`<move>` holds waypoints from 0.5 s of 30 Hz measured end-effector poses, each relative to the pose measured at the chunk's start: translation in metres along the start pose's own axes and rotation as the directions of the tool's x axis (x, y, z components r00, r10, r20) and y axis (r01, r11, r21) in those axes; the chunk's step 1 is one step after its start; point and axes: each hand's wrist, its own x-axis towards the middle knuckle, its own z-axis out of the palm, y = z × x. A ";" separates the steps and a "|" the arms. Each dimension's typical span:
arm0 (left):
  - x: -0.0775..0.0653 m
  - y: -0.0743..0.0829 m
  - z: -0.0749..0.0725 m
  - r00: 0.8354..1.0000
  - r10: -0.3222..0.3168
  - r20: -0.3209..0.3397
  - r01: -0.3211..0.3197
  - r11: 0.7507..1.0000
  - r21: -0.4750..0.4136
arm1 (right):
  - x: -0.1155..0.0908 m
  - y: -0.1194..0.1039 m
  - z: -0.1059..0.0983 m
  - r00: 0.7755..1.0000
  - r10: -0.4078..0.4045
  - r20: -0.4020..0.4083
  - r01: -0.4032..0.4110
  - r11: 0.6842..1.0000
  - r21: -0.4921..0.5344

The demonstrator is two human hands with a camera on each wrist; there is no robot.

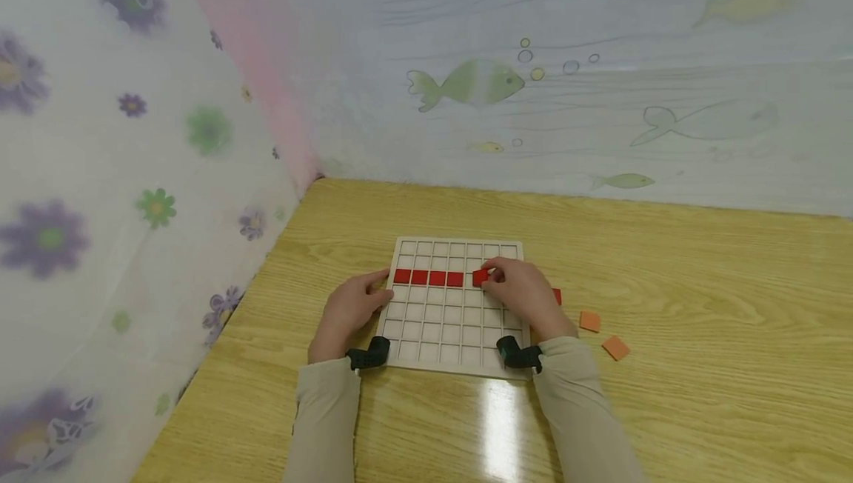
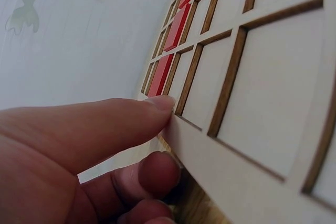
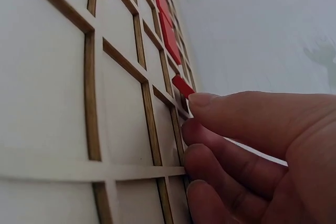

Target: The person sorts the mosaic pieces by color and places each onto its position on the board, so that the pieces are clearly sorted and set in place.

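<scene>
A pale wooden grid board (image 1: 432, 372) lies on the table, with several red square tiles (image 1: 437, 278) side by side in one row from its left edge. My right hand (image 1: 523, 290) pinches another red tile (image 1: 480, 277) between thumb and fingers, tilted over that same row; its thumb (image 3: 207, 100) is on the tile in the right wrist view. At the board's left edge, my left hand (image 1: 349, 312) holds the rim. In the left wrist view its thumb (image 2: 160, 106) lies on the rim beside the endmost red tile (image 2: 160, 75), other fingers curled at the board's side.
Right of the board, partly behind my right hand, lies one more red tile (image 1: 557, 296). Two orange tiles (image 1: 589, 321) are loose on the wooden table (image 1: 720, 335). Walls with flower and fish drawings border the table at the left and back.
</scene>
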 end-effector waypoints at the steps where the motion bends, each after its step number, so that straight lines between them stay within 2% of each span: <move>1: 0.000 0.000 0.000 1.000 0.003 0.000 -0.003 1.000 0.002 | 0.000 0.000 0.000 1.000 -0.007 -0.003 0.007 1.000 -0.007; 15: 0.000 0.000 0.000 1.000 -0.011 -0.006 0.011 1.000 -0.009 | 0.000 -0.005 0.003 1.000 0.009 0.000 -0.009 0.998 -0.058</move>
